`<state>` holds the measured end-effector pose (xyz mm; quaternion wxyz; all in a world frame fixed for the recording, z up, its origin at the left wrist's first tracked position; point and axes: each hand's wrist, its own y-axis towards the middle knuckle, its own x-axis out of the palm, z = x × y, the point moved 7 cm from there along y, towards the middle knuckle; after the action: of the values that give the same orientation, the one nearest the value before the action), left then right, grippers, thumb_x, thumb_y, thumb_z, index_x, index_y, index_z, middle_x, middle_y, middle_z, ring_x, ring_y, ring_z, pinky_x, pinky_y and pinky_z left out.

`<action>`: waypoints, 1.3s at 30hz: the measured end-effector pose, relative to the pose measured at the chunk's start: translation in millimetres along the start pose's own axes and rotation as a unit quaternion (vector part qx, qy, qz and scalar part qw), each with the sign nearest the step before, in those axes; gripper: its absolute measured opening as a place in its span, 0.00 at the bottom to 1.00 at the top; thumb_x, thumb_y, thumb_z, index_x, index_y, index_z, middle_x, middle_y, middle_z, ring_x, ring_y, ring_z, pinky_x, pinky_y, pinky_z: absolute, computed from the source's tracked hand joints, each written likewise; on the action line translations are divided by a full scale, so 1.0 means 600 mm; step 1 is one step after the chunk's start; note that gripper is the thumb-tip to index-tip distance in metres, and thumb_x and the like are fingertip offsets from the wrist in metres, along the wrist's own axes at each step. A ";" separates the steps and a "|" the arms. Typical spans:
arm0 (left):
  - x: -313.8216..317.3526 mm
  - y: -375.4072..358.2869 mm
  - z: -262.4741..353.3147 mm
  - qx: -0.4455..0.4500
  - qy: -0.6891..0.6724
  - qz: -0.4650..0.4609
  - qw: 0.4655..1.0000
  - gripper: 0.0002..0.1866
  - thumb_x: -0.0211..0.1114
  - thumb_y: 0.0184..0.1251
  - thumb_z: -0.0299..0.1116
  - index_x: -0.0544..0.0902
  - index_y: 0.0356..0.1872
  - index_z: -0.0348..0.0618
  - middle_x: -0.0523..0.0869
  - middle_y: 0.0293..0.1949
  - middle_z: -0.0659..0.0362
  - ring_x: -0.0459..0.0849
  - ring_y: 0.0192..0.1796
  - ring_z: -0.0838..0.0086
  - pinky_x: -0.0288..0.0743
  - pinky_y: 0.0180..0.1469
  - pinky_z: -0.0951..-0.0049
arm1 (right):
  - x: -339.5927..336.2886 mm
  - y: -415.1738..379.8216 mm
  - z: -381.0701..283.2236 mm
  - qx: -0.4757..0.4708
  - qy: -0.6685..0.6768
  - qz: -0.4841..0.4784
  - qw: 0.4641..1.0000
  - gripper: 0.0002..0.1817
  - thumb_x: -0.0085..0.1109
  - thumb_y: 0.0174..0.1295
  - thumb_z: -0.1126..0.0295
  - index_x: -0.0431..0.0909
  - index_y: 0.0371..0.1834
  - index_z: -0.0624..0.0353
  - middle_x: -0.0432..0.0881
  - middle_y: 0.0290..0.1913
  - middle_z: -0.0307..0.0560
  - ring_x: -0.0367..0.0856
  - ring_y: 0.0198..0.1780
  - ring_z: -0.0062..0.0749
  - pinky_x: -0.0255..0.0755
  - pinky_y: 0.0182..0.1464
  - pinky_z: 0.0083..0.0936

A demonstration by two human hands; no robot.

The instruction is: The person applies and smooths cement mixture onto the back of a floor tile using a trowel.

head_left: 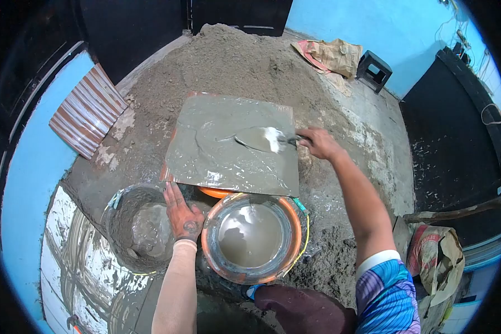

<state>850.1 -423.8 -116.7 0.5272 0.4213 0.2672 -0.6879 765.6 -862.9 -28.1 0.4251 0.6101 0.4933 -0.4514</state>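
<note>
Your right hand was wrapped around the handle of a trowel, so that hand was closed and gripping. The trowel's blade lay flat on the mortar board, near the middle of it, with a pale smear of wet mix on the blade near the handle. The board itself was coated in a thin grey slurry and sat at about 12 o'clock from you, resting on the edge of the big sand pile with its near edge over the buckets.

Your left hand was flat and spread, fingers out, pressed down just under the board's near left corner, between the two buckets. It wasn't holding anything.

The orange bucket sat right in front of you at 6 o'clock from the board, holding cloudy grey water. The grey bucket was just beside it at around 8 o'clock, caked in cement with a lump of mix at the bottom.

Off at 10 o'clock a corrugated sheet leaned on the blue wall. At 1 o'clock there were some crumpled cement bags and a small black stool. Another bag sat at 4 o'clock. Couldn't read any print or brand on any of the bags, too crumpled and small.
</note>
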 end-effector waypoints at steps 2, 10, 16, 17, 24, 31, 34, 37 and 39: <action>-0.003 0.000 0.002 0.000 -0.008 -0.004 1.000 0.50 0.63 0.57 0.26 0.46 0.81 0.35 0.46 0.82 0.45 0.47 0.82 0.44 0.50 0.81 0.49 | 0.003 0.036 -0.026 0.046 -0.018 0.007 0.999 0.16 0.62 0.68 0.62 0.81 0.58 0.49 0.84 0.46 0.56 0.81 0.53 0.55 0.74 0.55 0.47; -0.007 0.001 0.008 -0.006 0.001 -0.018 1.000 0.51 0.63 0.58 0.25 0.43 0.81 0.35 0.44 0.82 0.44 0.46 0.82 0.43 0.49 0.81 0.51 | -0.010 0.069 0.028 0.208 -0.095 0.024 0.973 0.16 0.61 0.69 0.57 0.82 0.57 0.45 0.85 0.54 0.51 0.82 0.59 0.53 0.74 0.58 0.53; -0.004 0.002 0.007 -0.007 0.004 -0.019 1.000 0.51 0.63 0.59 0.25 0.43 0.81 0.35 0.43 0.83 0.46 0.46 0.82 0.44 0.49 0.81 0.51 | 0.012 0.070 0.109 0.278 -0.050 -0.004 0.959 0.18 0.59 0.69 0.56 0.82 0.60 0.46 0.85 0.57 0.55 0.81 0.62 0.53 0.75 0.61 0.47; -0.005 0.002 0.006 -0.009 0.005 -0.021 1.000 0.50 0.63 0.59 0.25 0.43 0.81 0.35 0.43 0.83 0.46 0.46 0.82 0.43 0.48 0.81 0.51 | 0.015 0.069 0.119 0.265 -0.038 0.002 0.964 0.18 0.59 0.70 0.56 0.82 0.60 0.47 0.85 0.57 0.56 0.81 0.61 0.54 0.75 0.62 0.46; -0.002 0.002 0.004 -0.003 -0.008 -0.006 1.000 0.49 0.62 0.58 0.26 0.47 0.80 0.35 0.45 0.82 0.45 0.47 0.82 0.44 0.50 0.81 0.49 | -0.028 0.047 0.108 0.230 0.113 0.032 0.966 0.19 0.57 0.71 0.57 0.84 0.57 0.55 0.86 0.54 0.60 0.82 0.59 0.55 0.73 0.64 0.41; -0.003 0.004 0.003 0.004 -0.006 -0.003 1.000 0.49 0.62 0.58 0.26 0.48 0.80 0.34 0.46 0.82 0.44 0.47 0.82 0.44 0.50 0.80 0.49 | -0.080 0.036 0.095 0.193 0.062 0.009 0.979 0.19 0.53 0.73 0.60 0.82 0.60 0.58 0.87 0.53 0.59 0.84 0.56 0.53 0.74 0.59 0.40; -0.002 0.004 0.003 -0.002 -0.002 -0.009 1.000 0.49 0.63 0.58 0.26 0.46 0.80 0.34 0.45 0.82 0.45 0.46 0.82 0.44 0.49 0.81 0.50 | -0.081 0.016 0.101 0.194 0.045 0.026 0.980 0.19 0.55 0.73 0.59 0.83 0.59 0.55 0.86 0.54 0.60 0.82 0.58 0.57 0.74 0.61 0.43; -0.004 0.004 0.006 -0.007 -0.005 -0.015 1.000 0.50 0.63 0.58 0.26 0.44 0.81 0.35 0.44 0.83 0.45 0.46 0.82 0.44 0.48 0.82 0.51 | -0.055 -0.007 0.105 0.211 0.052 0.047 0.975 0.19 0.56 0.72 0.58 0.82 0.60 0.53 0.85 0.54 0.60 0.82 0.58 0.60 0.74 0.62 0.45; -0.004 0.003 0.006 0.003 -0.007 0.003 1.000 0.50 0.63 0.56 0.26 0.47 0.80 0.33 0.45 0.82 0.45 0.47 0.82 0.44 0.51 0.80 0.50 | -0.024 -0.007 0.111 0.209 0.047 0.068 0.975 0.19 0.57 0.72 0.58 0.82 0.61 0.52 0.85 0.55 0.60 0.81 0.59 0.60 0.74 0.62 0.46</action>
<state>850.8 -426.0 -112.4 0.5299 0.4189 0.2600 -0.6900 751.1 -929.6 -30.1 0.2946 0.7378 0.3649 -0.4855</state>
